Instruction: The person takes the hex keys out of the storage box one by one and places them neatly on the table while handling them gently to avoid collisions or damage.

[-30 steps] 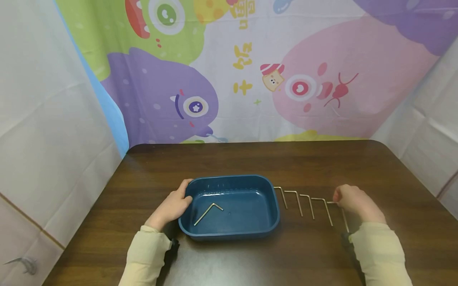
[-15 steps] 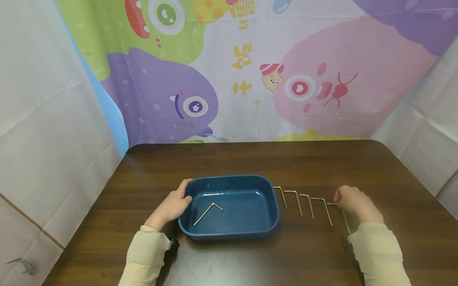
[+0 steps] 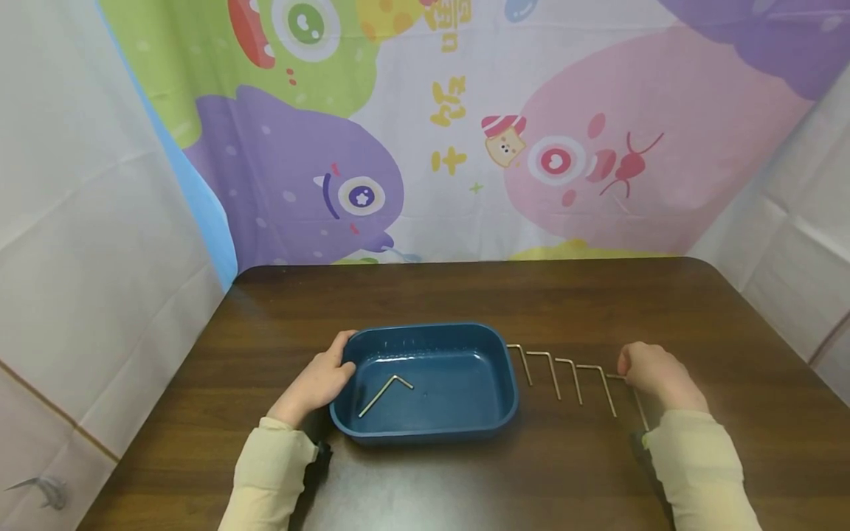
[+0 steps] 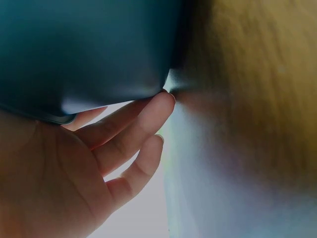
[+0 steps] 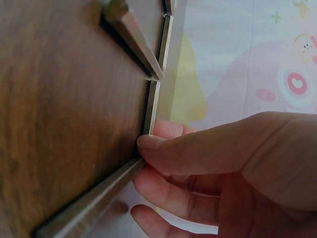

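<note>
My left hand (image 3: 317,387) holds the left end of a dark blue plastic tray (image 3: 458,394). In the head view the thumb lies over its rim; in the left wrist view the fingers (image 4: 157,111) support the outer wall. One L-shaped hex key (image 3: 378,396) lies inside the tray, toward its left. At the right, my right hand (image 3: 660,375) pinches another hex key (image 5: 94,201) near its bend, the thumb (image 5: 193,153) on one side and fingers behind. That key lies along the tabletop, its long arm pointing toward me. The fingers partly hide its bend.
Several more brass-coloured hex keys (image 3: 604,383) lie in a row between the tray and my right hand, short arms nearly end to end. The dark wooden table (image 3: 425,295) ends at a cartoon-printed curtain (image 3: 458,214). Pale walls (image 3: 99,258) flank both sides.
</note>
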`<state>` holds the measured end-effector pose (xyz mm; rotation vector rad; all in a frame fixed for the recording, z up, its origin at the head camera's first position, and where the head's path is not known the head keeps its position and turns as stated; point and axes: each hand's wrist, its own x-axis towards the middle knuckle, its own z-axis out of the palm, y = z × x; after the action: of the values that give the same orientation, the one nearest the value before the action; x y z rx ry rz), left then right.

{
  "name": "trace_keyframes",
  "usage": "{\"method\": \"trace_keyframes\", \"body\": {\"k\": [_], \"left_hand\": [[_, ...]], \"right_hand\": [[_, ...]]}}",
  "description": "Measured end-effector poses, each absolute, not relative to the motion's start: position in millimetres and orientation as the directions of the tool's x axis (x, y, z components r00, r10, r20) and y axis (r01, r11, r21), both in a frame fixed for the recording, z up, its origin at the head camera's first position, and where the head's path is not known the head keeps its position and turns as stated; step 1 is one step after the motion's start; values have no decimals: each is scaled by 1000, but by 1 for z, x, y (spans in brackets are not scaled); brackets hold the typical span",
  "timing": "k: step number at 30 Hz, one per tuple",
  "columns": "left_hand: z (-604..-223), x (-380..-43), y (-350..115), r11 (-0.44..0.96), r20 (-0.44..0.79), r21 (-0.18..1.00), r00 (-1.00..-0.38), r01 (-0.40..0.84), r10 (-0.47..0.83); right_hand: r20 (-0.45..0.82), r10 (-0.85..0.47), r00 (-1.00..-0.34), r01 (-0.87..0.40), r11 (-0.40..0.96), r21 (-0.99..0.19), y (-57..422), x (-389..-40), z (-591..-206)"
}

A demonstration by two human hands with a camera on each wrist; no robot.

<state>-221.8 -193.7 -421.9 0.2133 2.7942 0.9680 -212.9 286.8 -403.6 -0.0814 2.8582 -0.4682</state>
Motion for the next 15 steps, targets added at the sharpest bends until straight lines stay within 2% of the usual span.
{"method": "trace_keyframes", "body": {"k": [15], "left_hand": [[-421,-222,-194,776,-131,627,-974,65,187]], "right_hand": [[-227,-69,-971,1,955,-298,286,-214,-403]]}}
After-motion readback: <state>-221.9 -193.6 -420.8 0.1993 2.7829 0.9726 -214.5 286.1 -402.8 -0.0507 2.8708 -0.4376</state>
